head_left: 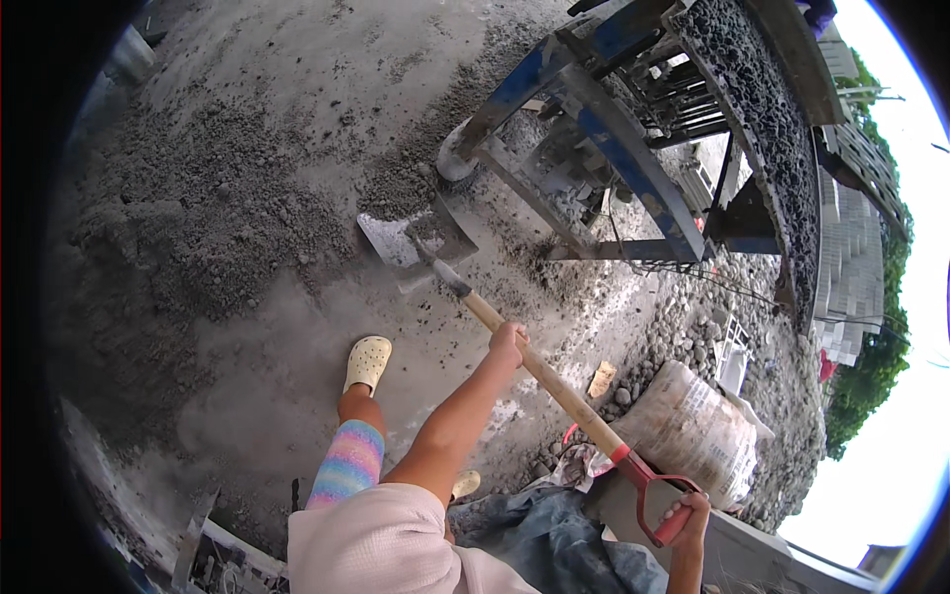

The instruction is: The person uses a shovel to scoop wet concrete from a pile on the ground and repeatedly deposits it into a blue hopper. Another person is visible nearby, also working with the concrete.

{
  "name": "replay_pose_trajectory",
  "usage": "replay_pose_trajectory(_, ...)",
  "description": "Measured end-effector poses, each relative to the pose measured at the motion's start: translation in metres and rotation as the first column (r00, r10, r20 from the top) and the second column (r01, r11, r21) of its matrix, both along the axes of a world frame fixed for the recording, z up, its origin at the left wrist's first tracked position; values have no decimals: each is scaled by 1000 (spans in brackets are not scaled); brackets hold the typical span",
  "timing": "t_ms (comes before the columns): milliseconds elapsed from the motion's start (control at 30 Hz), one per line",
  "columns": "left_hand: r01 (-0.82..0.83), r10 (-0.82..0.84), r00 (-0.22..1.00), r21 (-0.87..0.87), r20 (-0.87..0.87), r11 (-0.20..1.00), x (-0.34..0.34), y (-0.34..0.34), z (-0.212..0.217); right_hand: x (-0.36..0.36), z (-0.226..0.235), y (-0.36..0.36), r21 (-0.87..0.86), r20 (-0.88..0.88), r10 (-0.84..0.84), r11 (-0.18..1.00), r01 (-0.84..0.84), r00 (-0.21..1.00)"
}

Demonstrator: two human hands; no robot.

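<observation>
A shovel with a wooden shaft (564, 394) slants across the view, from the ground ahead to its red D-shaped handle at the lower right. My left hand (509, 344) is wrapped round the shaft partway down. At the top end, my right hand (691, 517) closes on the grip of the handle. The metal blade (450, 238) is low at the ground, beside loose grey gravelly mix (396, 183). Its surface is worn and pale, with a little grit on it.
A blue metal machine frame (623, 148) carries a tray of dark grey mix (742, 79). A heap of grey mix (208, 198) spreads at the left. A filled sack (683, 426) lies on stones at the right, near a dark tarp (564, 540). Grey blocks (851, 257) stand stacked beyond.
</observation>
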State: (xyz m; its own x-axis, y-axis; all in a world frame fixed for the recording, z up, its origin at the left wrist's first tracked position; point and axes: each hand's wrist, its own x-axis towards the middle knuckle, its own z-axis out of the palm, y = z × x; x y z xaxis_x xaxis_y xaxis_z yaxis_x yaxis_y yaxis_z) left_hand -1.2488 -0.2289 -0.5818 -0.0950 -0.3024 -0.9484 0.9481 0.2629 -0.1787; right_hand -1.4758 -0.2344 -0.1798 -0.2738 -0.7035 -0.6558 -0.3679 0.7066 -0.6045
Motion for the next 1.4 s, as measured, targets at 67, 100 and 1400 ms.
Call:
replay_pose_trajectory(67,95,-95,995,20,35,995,17,27,-14,4,-6,28,62,94,-126,991,121,988)
replay_pose_trajectory(100,82,-83,996,22,32,996,17,38,-14,-1,-12,46,51,115,-130,991,124,985)
replay_pose_trajectory(1400,280,-280,960,28,-10,960,-24,110,2,-36,-20,176,106,15,-306,947,303,952)
